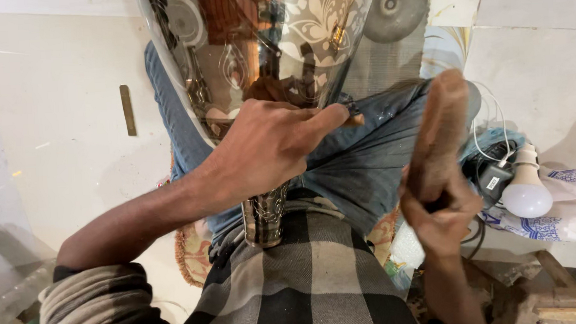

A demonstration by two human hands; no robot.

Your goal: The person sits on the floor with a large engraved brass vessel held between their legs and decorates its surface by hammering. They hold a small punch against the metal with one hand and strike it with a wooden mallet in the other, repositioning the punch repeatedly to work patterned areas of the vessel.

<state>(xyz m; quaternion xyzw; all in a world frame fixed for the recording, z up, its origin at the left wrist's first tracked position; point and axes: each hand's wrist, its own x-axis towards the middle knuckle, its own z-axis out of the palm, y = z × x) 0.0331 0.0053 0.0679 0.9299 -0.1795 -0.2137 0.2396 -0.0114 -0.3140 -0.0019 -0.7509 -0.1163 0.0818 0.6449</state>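
Observation:
A tall, shiny metal vessel (294,30) with engraved floral patterns stands between my knees, its ornate foot (264,216) against my checked shirt. My left hand (268,150) rests on the vessel's lower side and pinches a small chisel-like tool (353,120) whose tip touches the metal. To the right, my right hand (438,207) grips a brown wooden mallet (440,124), held upright and raised a little away from the tool. My jeans-clad legs lie under the vessel.
On the right lie a white light bulb (526,194), a black charger (492,181) with a white cable, and printed paper (566,213). A thin metal strip (127,110) lies on the pale floor. A patterned cushion (189,252) is under me.

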